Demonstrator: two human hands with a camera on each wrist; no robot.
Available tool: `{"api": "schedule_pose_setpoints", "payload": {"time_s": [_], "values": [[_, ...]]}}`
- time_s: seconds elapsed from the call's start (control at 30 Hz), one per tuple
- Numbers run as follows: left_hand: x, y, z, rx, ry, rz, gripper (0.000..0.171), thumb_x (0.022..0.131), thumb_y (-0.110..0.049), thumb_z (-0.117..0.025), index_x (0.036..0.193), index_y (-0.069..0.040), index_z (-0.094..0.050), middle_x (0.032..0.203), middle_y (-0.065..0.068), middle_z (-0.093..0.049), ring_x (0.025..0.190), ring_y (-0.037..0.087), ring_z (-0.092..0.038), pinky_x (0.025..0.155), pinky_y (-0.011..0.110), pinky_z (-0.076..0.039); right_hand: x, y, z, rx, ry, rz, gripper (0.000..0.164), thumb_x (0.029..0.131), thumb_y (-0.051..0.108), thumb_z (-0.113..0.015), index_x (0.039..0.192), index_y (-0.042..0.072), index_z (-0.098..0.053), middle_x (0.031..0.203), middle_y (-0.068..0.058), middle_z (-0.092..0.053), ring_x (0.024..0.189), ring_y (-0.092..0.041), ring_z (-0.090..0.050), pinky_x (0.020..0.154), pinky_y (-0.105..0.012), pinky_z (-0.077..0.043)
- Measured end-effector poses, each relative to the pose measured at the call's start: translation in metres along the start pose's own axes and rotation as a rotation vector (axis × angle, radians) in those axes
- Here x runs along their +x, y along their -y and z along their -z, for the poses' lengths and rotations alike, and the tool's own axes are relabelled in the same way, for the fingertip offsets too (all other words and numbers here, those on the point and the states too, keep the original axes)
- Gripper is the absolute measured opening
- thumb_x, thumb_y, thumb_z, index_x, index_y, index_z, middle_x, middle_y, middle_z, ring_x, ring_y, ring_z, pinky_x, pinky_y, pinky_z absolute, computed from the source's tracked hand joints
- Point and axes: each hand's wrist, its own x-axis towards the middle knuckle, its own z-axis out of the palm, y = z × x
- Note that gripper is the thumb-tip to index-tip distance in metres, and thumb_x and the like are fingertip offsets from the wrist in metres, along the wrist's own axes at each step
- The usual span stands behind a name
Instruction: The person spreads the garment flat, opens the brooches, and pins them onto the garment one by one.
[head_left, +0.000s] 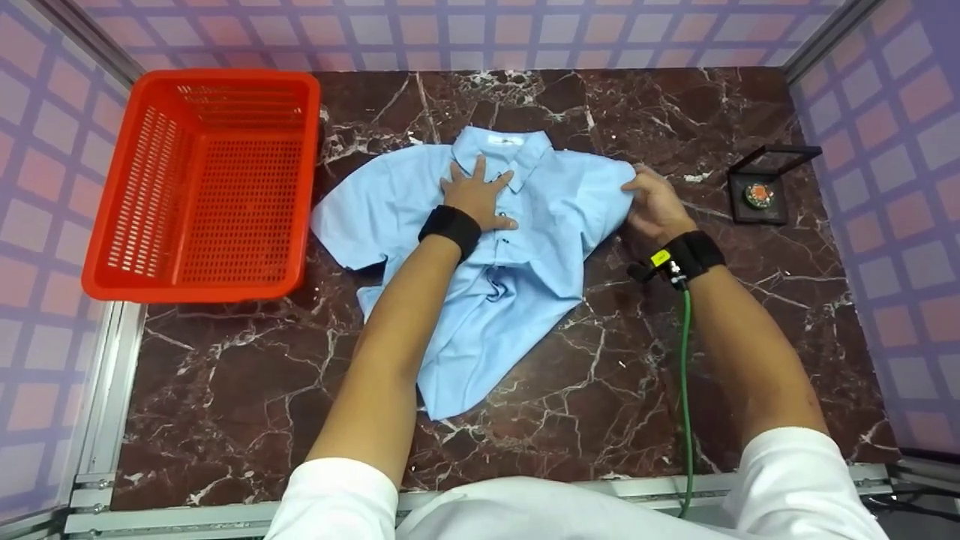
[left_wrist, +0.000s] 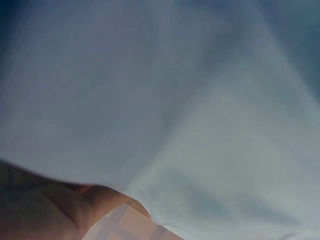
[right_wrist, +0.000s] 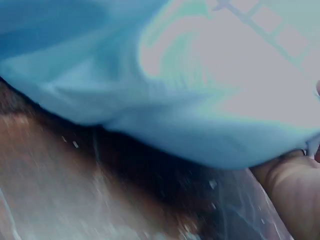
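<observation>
A light blue short-sleeved button shirt (head_left: 420,187) lies front up, collar at the far end, its lower part creased and bunched to one side. My left hand (head_left: 476,196) rests on its chest just below the collar, fingers spread. At the sleeve on the right, my right hand (head_left: 656,202) pinches the cuff edge between thumb and fingers. Pale cloth of the shirt (left_wrist: 200,125) fills most of the left wrist view, with part of the left hand (left_wrist: 55,212) at the lower left. In the right wrist view the sleeve (right_wrist: 175,110) bulges above the tabletop, beside the right hand (right_wrist: 297,190).
A red plastic basket (head_left: 296,247) stands at the left of the dark marbled table (head_left: 247,390). Toward the right edge sits a small black case (head_left: 759,214) with its lid raised and a round patterned piece inside. A green cable (head_left: 685,390) trails from the right wristband. Checked panels (head_left: 510,30) enclose the table.
</observation>
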Motion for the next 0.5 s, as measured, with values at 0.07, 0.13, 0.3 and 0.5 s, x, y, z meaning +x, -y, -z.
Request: {"api": "schedule_pose_setpoints", "payload": {"time_s": [0.07, 0.13, 0.3, 0.5], "values": [[-0.001, 0.000, 0.002, 0.003, -0.001, 0.000, 0.094, 0.086, -0.069, -0.063, 0.161, -0.037, -0.016, 0.166, 0.022, -0.004, 0.141, 0.065, -0.009, 0.109, 0.072, -0.024, -0.002, 0.005, 0.007, 0.020, -0.004, 0.016, 0.027, 0.090, -0.017, -0.033, 0.102, 0.005, -0.044, 0.090, -0.007, -0.057, 0.079, -0.020, -0.057, 0.068, -0.029, -0.050], [-0.002, -0.001, 0.003, 0.005, 0.001, -0.002, 0.094, 0.086, -0.069, -0.063, 0.161, -0.037, -0.017, 0.166, 0.022, -0.005, 0.141, 0.065, -0.009, 0.109, 0.072, -0.024, -0.004, 0.010, 0.014, 0.019, -0.008, 0.036, 0.029, 0.090, -0.019, -0.035, 0.103, 0.006, -0.041, 0.088, -0.006, -0.053, 0.077, -0.019, -0.055, 0.066, -0.029, -0.047], [-0.005, -0.002, 0.004, 0.012, 0.010, -0.006, 0.094, 0.086, -0.070, -0.061, 0.162, -0.037, -0.017, 0.166, 0.022, -0.005, 0.142, 0.064, -0.009, 0.109, 0.072, -0.025, -0.007, 0.019, 0.028, -0.079, -0.034, 0.139, 0.045, 0.087, -0.024, -0.038, 0.122, 0.005, -0.045, 0.103, -0.008, -0.049, 0.086, -0.019, -0.054, 0.073, -0.027, -0.047], [-0.007, -0.001, 0.006, 0.000, 0.004, -0.003, 0.093, 0.086, -0.069, -0.062, 0.162, -0.036, -0.018, 0.166, 0.022, -0.006, 0.142, 0.064, -0.010, 0.109, 0.072, -0.024, -0.010, 0.031, 0.038, -0.314, -0.167, 0.179, 0.076, 0.085, -0.026, -0.050, 0.150, 0.009, -0.034, 0.151, -0.017, -0.029, 0.111, -0.021, -0.052, 0.084, -0.021, -0.049]]}}
